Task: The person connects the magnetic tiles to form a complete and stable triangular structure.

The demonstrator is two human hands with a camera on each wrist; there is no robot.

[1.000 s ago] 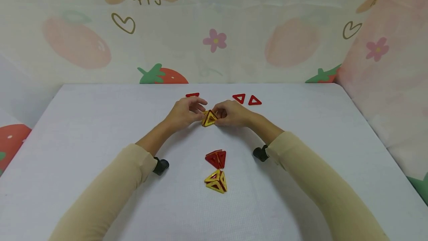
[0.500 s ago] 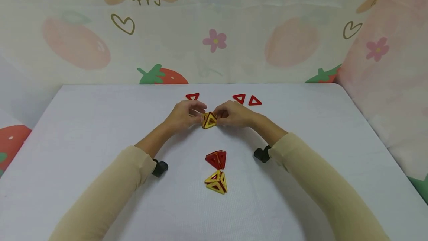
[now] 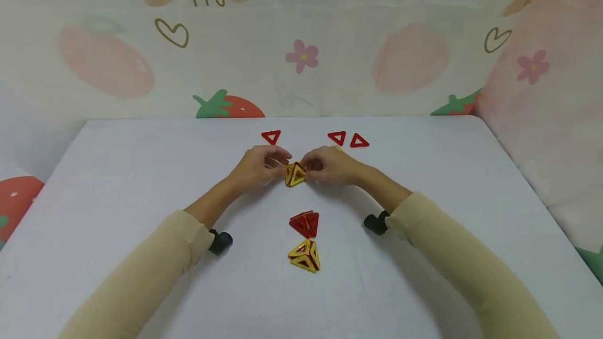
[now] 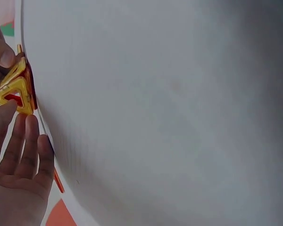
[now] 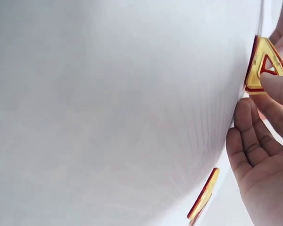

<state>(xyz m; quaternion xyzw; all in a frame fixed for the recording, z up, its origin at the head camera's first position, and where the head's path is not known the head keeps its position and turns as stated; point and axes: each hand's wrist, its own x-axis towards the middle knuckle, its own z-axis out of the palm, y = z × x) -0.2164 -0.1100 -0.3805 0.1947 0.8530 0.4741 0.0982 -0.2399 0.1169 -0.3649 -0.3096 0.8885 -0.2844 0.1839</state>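
Note:
A small pyramid of yellow and red triangular magnetic tiles (image 3: 290, 177) is between my two hands in the head view, past the middle of the table. My left hand (image 3: 256, 169) pinches its left side; in the left wrist view the thumb lies on a yellow tile face (image 4: 23, 89) and the other fingers extend below. From the right, my right hand (image 3: 334, 165) pinches it too, its thumb over the window of a yellow triangle (image 5: 254, 77) in the right wrist view. Nearer me stand a red pyramid (image 3: 301, 222) and a yellow pyramid (image 3: 306, 262), tip to tip.
Behind the left hand lies a flat red triangle (image 3: 270, 134). Two more, a left one (image 3: 336, 134) and a right one (image 3: 359, 145), lie behind the right hand. A yellow edge (image 3: 338, 148) peeks out there. The white table (image 3: 118, 182) ends at a patterned cloth backdrop (image 3: 348, 20).
Both hands have drawn slightly toward me with the pyramid between them. The red triangle behind the left hand, partly covered before, now shows whole. The two nearer pyramids have stayed put.

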